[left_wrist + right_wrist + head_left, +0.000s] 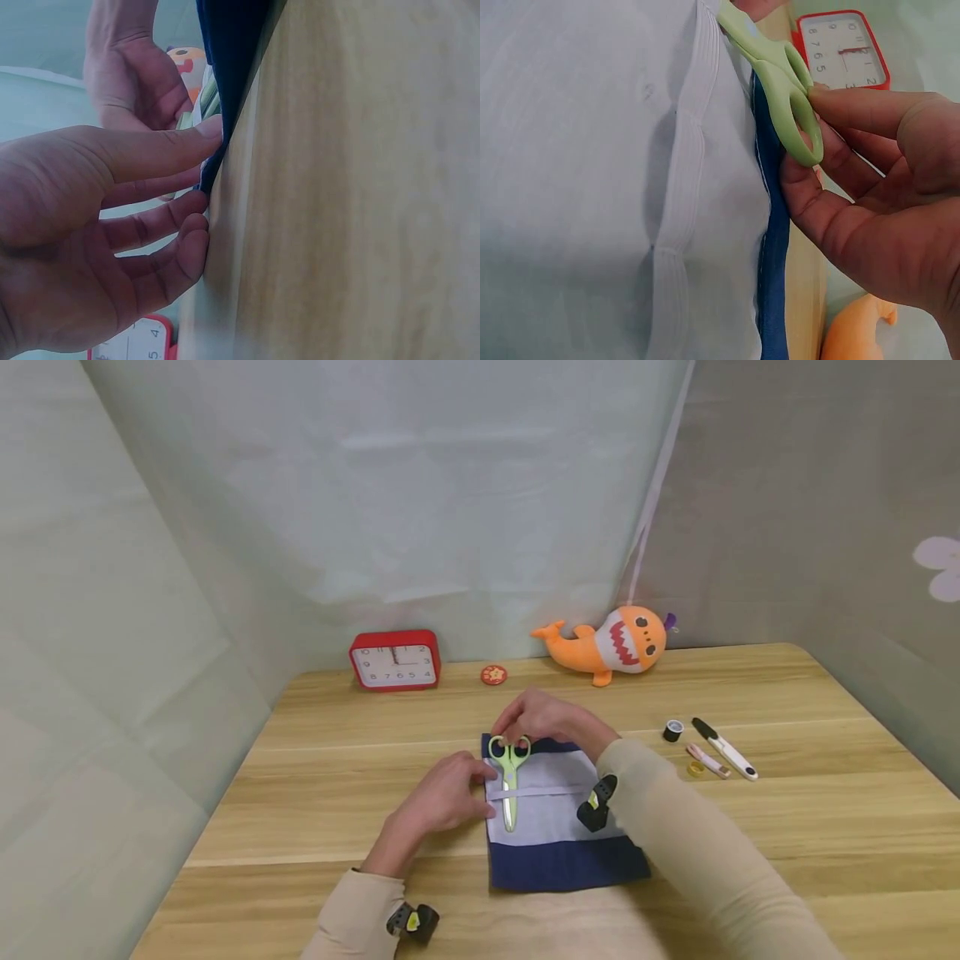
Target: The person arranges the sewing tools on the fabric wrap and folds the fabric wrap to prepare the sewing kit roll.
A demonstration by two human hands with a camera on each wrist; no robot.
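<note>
A navy-bordered fabric panel [543, 868] with a pale grey middle lies on the table, with a stitched elastic strip [682, 165] running across it. Light green scissors [510, 777] rest on its left part, blades toward the person, the strip crossing over the blades. My right hand [536, 718] pinches the scissors' handle loops between thumb and fingers at the panel's far edge. At the panel's left edge, my left hand [450, 789] touches the fabric with thumb and fingertips, the thumb extended and apart from the index finger. In the left wrist view, its lower fingers [191, 247] lie beside the tabletop.
To the right lie a black thread spool [672, 731], thread snips [723, 748], a pale pink strap-like item [707, 761] and a small yellow ring [696, 769]. Along the back stand a red clock [396, 660], a round red badge [493, 674] and an orange shark plush [611, 643].
</note>
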